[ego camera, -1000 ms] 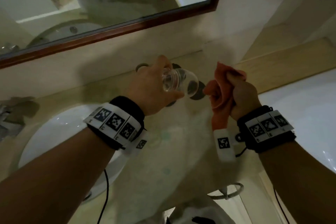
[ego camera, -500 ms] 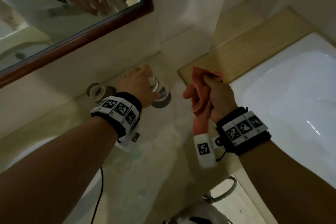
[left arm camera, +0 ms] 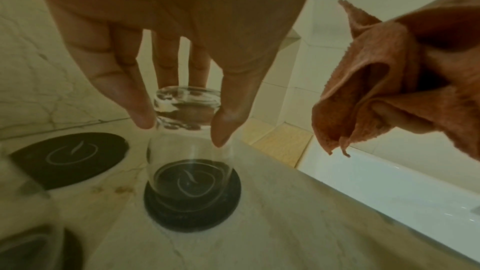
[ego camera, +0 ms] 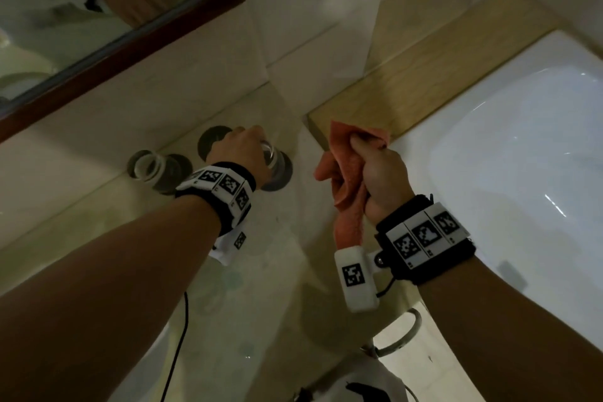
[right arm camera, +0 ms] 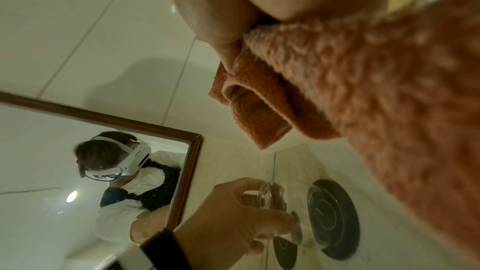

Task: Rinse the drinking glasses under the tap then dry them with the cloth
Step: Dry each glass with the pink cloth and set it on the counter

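Observation:
A clear drinking glass (left arm camera: pixel 189 151) stands upside down on a black coaster (left arm camera: pixel 193 217) at the back of the marble counter. My left hand (ego camera: pixel 257 153) comes down on it from above, thumb and fingertips (left arm camera: pixel 224 124) pinching its thick upturned base (right arm camera: pixel 271 195). Just to its right, above the counter, my right hand (ego camera: pixel 378 173) is closed in a fist around a bunched orange cloth (ego camera: pixel 344 179), whose folds hang out above and below the fist. A second glass (ego camera: pixel 148 168) stands on its own coaster to the left.
An empty black coaster (left arm camera: pixel 70 159) lies behind my left hand. A wood-framed mirror (ego camera: pixel 98 26) hangs on the tiled wall. A white tub (ego camera: pixel 522 157) and a wooden ledge (ego camera: pixel 424 75) lie to the right. A metal ring (ego camera: pixel 403 334) hangs below the counter edge.
My left hand has carried the glass from mid-air down to the back of the counter and onto the coaster, mouth down. The right hand still holds the cloth. The head view has swung right.

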Available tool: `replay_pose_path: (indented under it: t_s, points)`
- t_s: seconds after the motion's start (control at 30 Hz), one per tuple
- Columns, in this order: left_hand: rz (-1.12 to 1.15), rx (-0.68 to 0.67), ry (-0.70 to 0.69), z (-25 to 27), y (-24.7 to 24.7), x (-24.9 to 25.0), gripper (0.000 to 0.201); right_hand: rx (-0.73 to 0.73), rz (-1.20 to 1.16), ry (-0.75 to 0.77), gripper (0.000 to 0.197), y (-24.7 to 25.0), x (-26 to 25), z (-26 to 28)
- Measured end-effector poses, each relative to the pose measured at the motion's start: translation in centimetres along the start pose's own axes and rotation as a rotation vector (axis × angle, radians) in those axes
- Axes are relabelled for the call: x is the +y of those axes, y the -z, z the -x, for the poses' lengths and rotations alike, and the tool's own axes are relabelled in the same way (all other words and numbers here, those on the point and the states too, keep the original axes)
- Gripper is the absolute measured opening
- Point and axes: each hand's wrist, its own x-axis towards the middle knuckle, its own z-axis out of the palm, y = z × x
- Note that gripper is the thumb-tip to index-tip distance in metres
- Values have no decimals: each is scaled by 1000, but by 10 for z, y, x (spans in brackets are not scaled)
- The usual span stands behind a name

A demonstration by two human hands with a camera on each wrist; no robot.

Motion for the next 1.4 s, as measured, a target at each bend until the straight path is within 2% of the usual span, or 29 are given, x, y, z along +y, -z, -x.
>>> replay_pose_path:
  t_s: [0.1,0.23,0.33,0.43,0.53,0.63,0.83,0.97,1.2,1.33,1.4]
  points:
    - [38,-14,14,1,2,-4,49,-2,16,-4,46,-4,1,-3]
    - [157,22,80,17,10,-15,78,-10,56,-23,54,-20,5,-6]
    - [300,95,101,42,22,-35,71,-58,143,-17,57,-36,11,0]
    - [377,162,126,74,29,-61,63,-183,217,-14,47,-56,18,12]
    - [437,177,152,103,27,-88,57,-248,241,-4,32,-79,27,26]
    - [424,160,165,130,20,-115,55,-320,267,7,34,-100,39,40]
    - [446,-16,180,168,-18,-156,75,-326,276,19,31,-120,57,61]
    - [364,-45,163,179,-48,-164,82,-341,299,21,28,-125,70,73]
    - [228,91,181,176,-75,-169,84,-357,340,63,33,-119,80,83]
    - [254,241,239,169,-83,-176,91,-323,346,49,36,-118,86,88]
    - [284,236,275,162,-84,-180,92,-315,353,52,38,-118,88,89]
